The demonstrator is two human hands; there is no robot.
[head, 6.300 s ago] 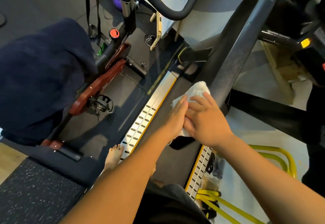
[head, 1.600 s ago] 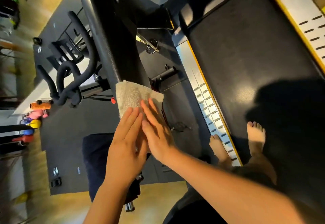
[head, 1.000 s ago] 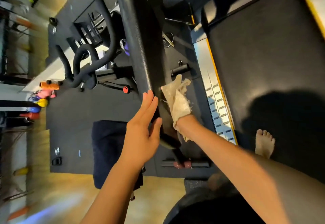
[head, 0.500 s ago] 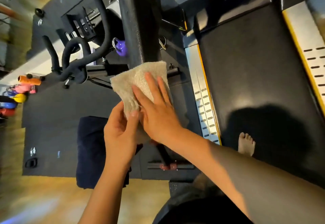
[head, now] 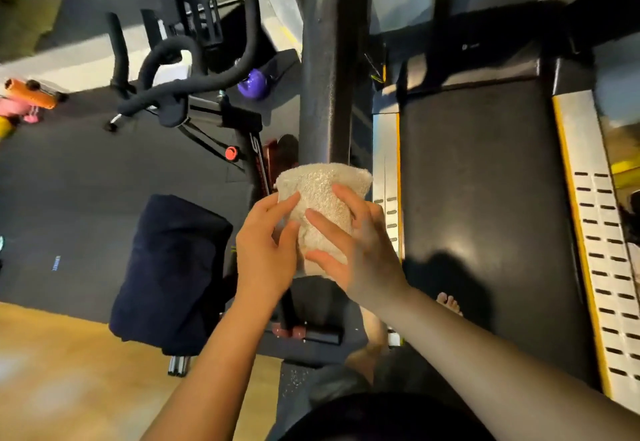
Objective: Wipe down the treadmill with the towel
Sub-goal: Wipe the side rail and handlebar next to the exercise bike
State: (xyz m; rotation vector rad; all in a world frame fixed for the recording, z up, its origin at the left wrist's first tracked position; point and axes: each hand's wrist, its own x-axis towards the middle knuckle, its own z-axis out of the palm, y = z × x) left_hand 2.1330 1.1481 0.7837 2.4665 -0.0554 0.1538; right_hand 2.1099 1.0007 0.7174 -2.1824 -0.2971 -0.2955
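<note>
Since the previous frame the towel [head: 323, 194] has shifted from lying spread toward 9 o'clock of the handrail [head: 323, 77] to sitting wrapped squarely over it, and your left hand [head: 266, 253] has moved up from the towel's lower edge to its 9 o'clock flank. Both hands now grip the towel: the left hand's fingers and thumb curl onto its 9 o'clock side, and the right hand [head: 360, 253] curls round its 3 o'clock side with the thumb across the front. The right hand is slightly blurred. The towel encloses the handrail near its lower end. The handrail's long axis runs from 12 to 6 o'clock, and its uncovered length lies at 12 o'clock from your hands. Both hands sit level on the towel, so neither is nearer. The stroke therefore probably runs along that axis toward 12 o'clock. The belt [head: 478, 181] lies at 3 o'clock, apart from the towel.
</note>
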